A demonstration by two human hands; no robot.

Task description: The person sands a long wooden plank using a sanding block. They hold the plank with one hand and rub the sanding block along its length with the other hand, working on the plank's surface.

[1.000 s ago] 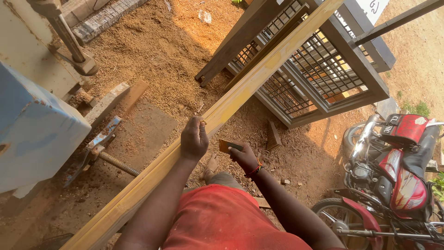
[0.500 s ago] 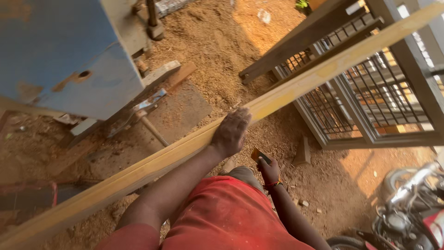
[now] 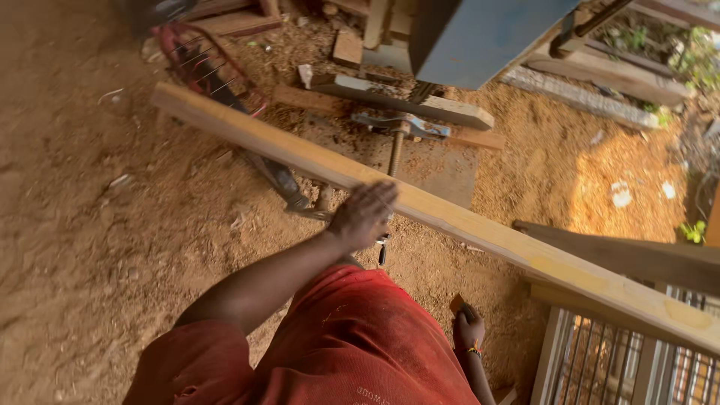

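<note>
Head view: a long pale plank [image 3: 450, 217] runs slantwise across the scene, its far end up at the left over the sawdust floor [image 3: 90, 247], its near end passing low at the right above a metal grille [image 3: 600, 367]. The left hand [image 3: 364, 216] rests on the plank about midway along, fingers [image 3: 382, 196] curled over its top face and far edge, clamped on the wood. The right hand [image 3: 469, 330] hangs low beside the red-clothed hip, well apart from the plank and below it; its fingers seem closed round a small brown piece [image 3: 456, 304], though that is too small to name. The left hand is plainly nearer. Beyond the plank stands a blue machine [image 3: 487, 34] with a clamp [image 3: 401, 127] beneath it.
</note>
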